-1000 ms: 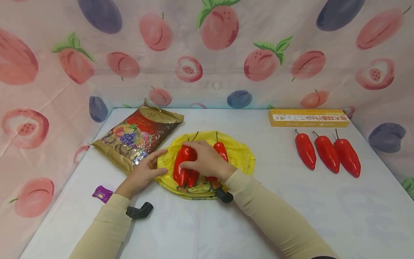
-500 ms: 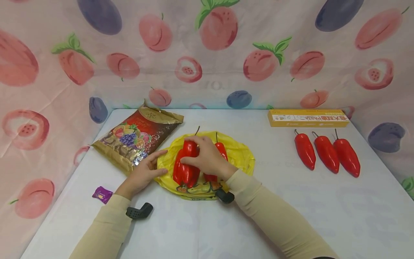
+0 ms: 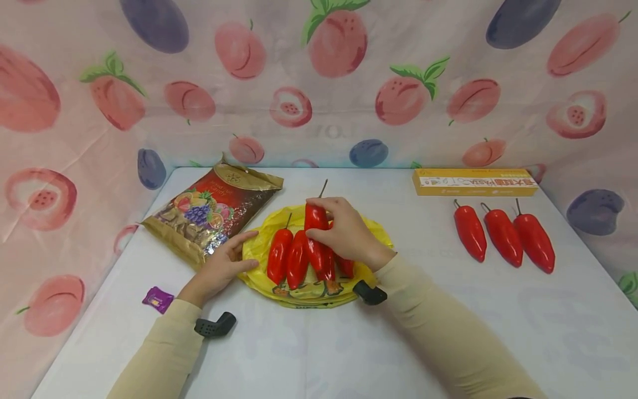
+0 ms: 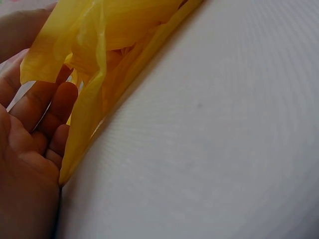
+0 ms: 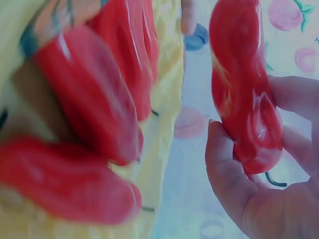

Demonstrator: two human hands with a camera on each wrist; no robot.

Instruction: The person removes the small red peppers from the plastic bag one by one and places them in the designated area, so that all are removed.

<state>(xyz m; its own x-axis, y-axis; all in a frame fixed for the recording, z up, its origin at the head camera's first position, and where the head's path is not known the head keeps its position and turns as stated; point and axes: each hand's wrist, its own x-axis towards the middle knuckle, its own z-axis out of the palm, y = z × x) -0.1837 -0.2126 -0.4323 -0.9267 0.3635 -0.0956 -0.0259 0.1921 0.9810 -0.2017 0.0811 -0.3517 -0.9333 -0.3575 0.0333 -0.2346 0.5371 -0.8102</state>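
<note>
A yellow plastic bag (image 3: 294, 296) lies spread at the middle of the table, several red chili peppers (image 3: 279, 256) resting on it. My right hand (image 3: 351, 230) grips one red chili pepper (image 3: 315, 217) between thumb and fingers, its stem pointing up and away. In the right wrist view this held pepper (image 5: 244, 89) stands apart from the blurred peppers on the bag. My left hand (image 3: 219, 271) holds the bag's left edge; in the left wrist view its curled fingers (image 4: 62, 102) are partly behind the yellow film (image 4: 92, 59).
A red and gold candy bag (image 3: 214, 208) lies at the back left, close to the left hand. A purple wrapped sweet (image 3: 158, 299) is left of the left wrist. Three more red peppers (image 3: 504, 237) lie at the right, before a yellow pasta box (image 3: 475, 182).
My right hand has lifted a pepper from the left group and carried it to the right, uncovering two peppers on the bag. The left hand stays at the bag's edge.
</note>
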